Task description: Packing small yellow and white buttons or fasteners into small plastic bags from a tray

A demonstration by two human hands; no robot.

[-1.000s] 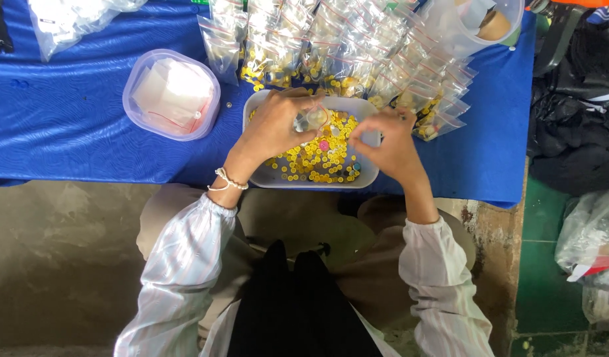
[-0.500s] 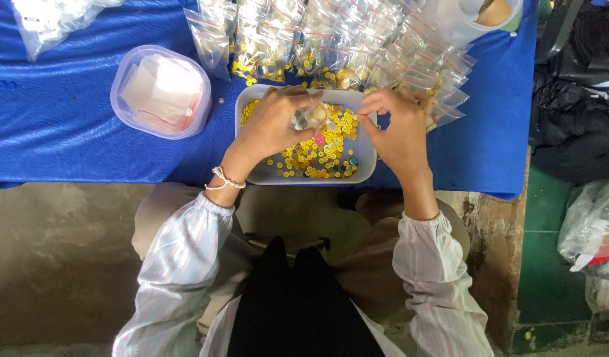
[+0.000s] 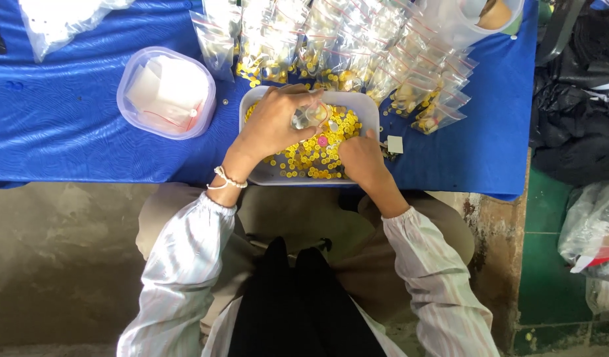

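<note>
A blue-covered desk (image 3: 66, 132) stands over a rough concrete floor, with dark bags heaped on green tiles off to the right. Across the far side of the desk, beyond both hands, lies a wide spread of small clear zip bags (image 3: 357, 46), already filled with yellow pieces and laid overlapping (likely so they stay out of the working space). Directly under the hands sits a shallow white tray (image 3: 265, 173) holding loose yellow buttons (image 3: 311, 155), with one pink one among them; the tray is pulled to the near edge of the desk, which looks meant to keep the stock within easy reach of both wrists. To the left of the left hand, apart from the tray, stands a round clear tub (image 3: 129, 109) holding what look like flat empty bags.

The left hand (image 3: 274, 122) hovers over the far half of the tray, its grip closed on a small clear bag (image 3: 307, 116), held up at the fingertips just above the buttons, apparently so that pieces can drop in without spilling onto the cloth. The bag sits at the right end of that grip, facing the other hand. The right hand (image 3: 360, 158) rests low at the tray's right edge, fingers curled down into the buttons; whether its grip has closed on any I cannot tell. Just right of it lies a small white square (image 3: 395, 144) on the cloth.
</note>
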